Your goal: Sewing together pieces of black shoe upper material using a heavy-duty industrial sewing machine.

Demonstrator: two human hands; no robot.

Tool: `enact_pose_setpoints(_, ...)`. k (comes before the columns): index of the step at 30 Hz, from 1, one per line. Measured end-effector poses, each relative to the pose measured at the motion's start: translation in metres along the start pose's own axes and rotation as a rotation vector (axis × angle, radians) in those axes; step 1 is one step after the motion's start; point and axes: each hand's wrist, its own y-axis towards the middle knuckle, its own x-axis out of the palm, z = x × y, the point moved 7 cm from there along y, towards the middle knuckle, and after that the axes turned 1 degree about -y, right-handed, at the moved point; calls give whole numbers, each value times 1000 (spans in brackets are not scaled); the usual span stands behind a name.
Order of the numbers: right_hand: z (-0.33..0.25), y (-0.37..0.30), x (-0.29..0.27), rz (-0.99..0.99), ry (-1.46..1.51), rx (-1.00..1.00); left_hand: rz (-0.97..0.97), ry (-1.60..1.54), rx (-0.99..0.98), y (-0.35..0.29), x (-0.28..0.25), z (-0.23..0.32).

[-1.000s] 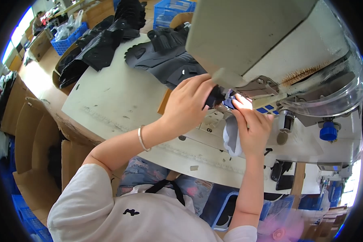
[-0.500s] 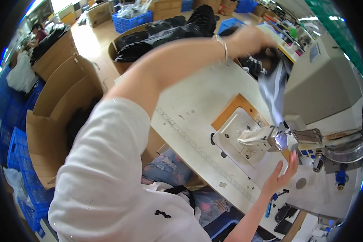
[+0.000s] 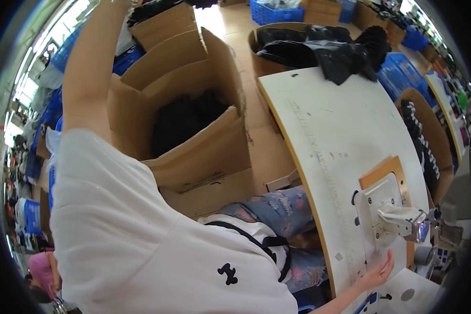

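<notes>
My left arm [image 3: 91,68] reaches up and out past the top left edge; only the wrist with its bracelet shows there, and the hand is outside the picture. At the top edge, right of that wrist, hangs part of a black thing [image 3: 201,3]; I cannot tell whether the hand holds it. On the right, my right hand [image 3: 379,273] rests by the sewing machine's metal arm [image 3: 403,220], fingers stretched out and nothing in them. The machine's white base plate [image 3: 371,201] lies on the white worktable [image 3: 345,120], just beyond that hand.
A large open carton [image 3: 204,162] with black material inside stands left of the table. Black pieces [image 3: 345,55] overhang the table's far end from another carton. Beyond the right edge, a carton [image 3: 439,125] holds black things with white trim. A blue crate [image 3: 403,76] stands behind.
My left arm has swung from the far right, over the table, to the upper left. The grey-white cloth by the machine is gone from view. The view has turned left; my right hand stays near the machine.
</notes>
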Motion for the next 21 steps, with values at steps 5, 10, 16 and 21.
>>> enact_pose_setpoints(5,8,-2,5,23,104,116,-971,-219,-744,-279,-100,-66)
enact_pose_setpoints(10,-25,-18,-14,9,-53,-20,-2473,1008,-480,-537,-201,-95)
enact_pose_setpoints(16,-94,-122,-54,-2,-192,12,-1292,-105,-297,-432,5,61)
enact_pose_setpoints(21,-97,-262,-54,34,-136,338,-1119,-559,77,-369,45,315)
